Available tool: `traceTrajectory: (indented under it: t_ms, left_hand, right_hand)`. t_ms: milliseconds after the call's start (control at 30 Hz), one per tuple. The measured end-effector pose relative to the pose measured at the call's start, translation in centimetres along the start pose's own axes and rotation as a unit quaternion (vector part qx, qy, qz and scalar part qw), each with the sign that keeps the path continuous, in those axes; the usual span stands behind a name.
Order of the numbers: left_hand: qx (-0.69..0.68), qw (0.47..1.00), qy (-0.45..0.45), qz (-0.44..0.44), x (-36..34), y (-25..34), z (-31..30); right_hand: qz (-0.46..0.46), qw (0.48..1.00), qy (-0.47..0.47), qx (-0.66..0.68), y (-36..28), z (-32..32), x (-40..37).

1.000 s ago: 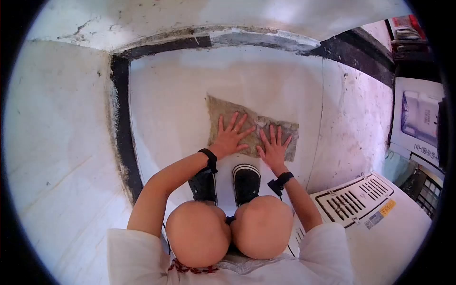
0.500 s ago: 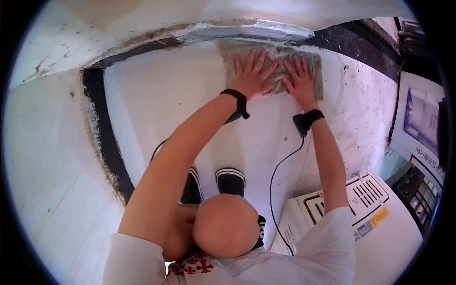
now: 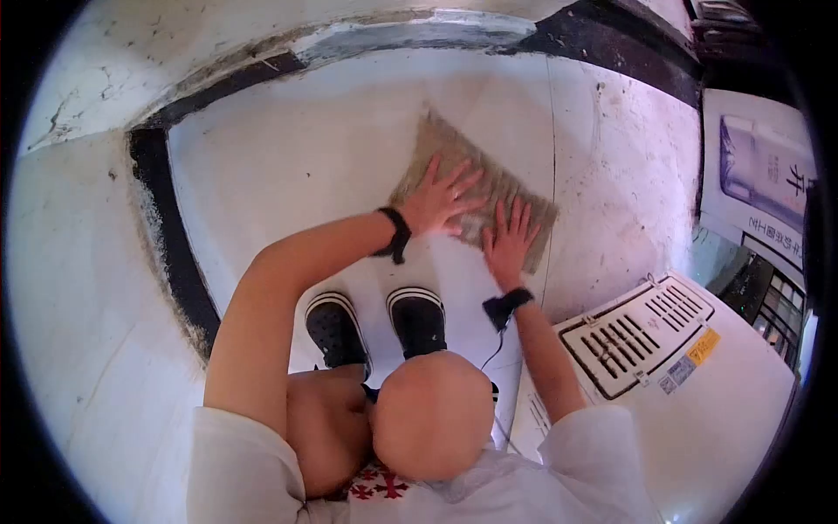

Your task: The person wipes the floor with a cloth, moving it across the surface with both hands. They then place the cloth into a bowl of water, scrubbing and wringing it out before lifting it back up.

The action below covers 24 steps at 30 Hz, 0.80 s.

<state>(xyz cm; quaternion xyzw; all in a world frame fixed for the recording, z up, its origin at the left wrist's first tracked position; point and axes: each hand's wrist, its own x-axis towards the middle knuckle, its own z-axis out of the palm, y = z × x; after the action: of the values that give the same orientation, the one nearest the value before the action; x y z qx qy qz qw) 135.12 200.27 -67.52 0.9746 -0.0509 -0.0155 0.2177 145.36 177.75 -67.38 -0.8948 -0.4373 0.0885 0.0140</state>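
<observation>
Left hand (image 3: 441,199) flat on grey-brown cloth (image 3: 456,145), fingers spread wide, gripping nothing. Right hand (image 3: 509,237) just beside it, likewise splayed flat on cloth. Cloth lies on white floor (image 3: 305,157), ahead of black shoes (image 3: 419,319).
</observation>
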Motion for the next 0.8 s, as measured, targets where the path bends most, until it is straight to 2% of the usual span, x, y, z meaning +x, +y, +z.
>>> traceTrajectory:
  t_ms: [67, 133, 200, 300, 367, 400, 500, 600, 700, 800]
  left_hand:
    - [-0.019, 0.999, -0.017, 0.026, -2.9, 2.3, 1.2]
    - [-0.039, 0.998, -0.033, 0.039, -4.6, 4.1, 1.7]
    - [-0.054, 0.997, -0.046, 0.039, -5.8, 4.6, 2.0]
    - [-0.093, 0.994, 0.040, 0.029, -5.8, 4.3, 2.8]
    - [-0.046, 0.998, 0.034, -0.005, -5.1, 3.1, 2.0]
    - [-0.025, 0.999, 0.029, -0.019, -4.5, 2.4, 1.4]
    - [0.042, 0.993, 0.076, -0.076, -0.9, -1.7, -0.5]
    - [0.057, 0.986, 0.083, -0.131, 3.1, -6.3, -1.6]
    - [0.082, 0.973, 0.111, -0.183, 5.5, -9.5, -2.7]
    - [0.102, 0.963, 0.133, -0.210, 6.6, -10.3, -2.9]
  right_hand:
    - [0.039, 0.998, -0.044, 0.031, -1.4, 0.5, -5.1]
    - [0.050, 0.997, -0.051, 0.031, -2.8, 1.2, -9.3]
    - [0.051, 0.997, -0.057, 0.027, -3.4, 1.3, -10.5]
    - [0.034, 0.997, -0.066, 0.008, -3.0, 0.8, -9.5]
    - [0.007, 0.997, -0.071, -0.019, -1.8, -0.2, -6.3]
    - [0.003, 0.999, -0.034, -0.017, -1.3, 0.0, -4.3]
    - [0.003, 1.000, 0.003, -0.010, -1.3, -0.7, 3.5]
    - [-0.036, 0.997, 0.065, -0.001, -0.8, -1.0, 11.8]
    - [-0.072, 0.993, 0.084, -0.035, -0.2, -1.3, 19.4]
    - [-0.109, 0.988, 0.099, -0.042, 1.0, -0.9, 22.2]
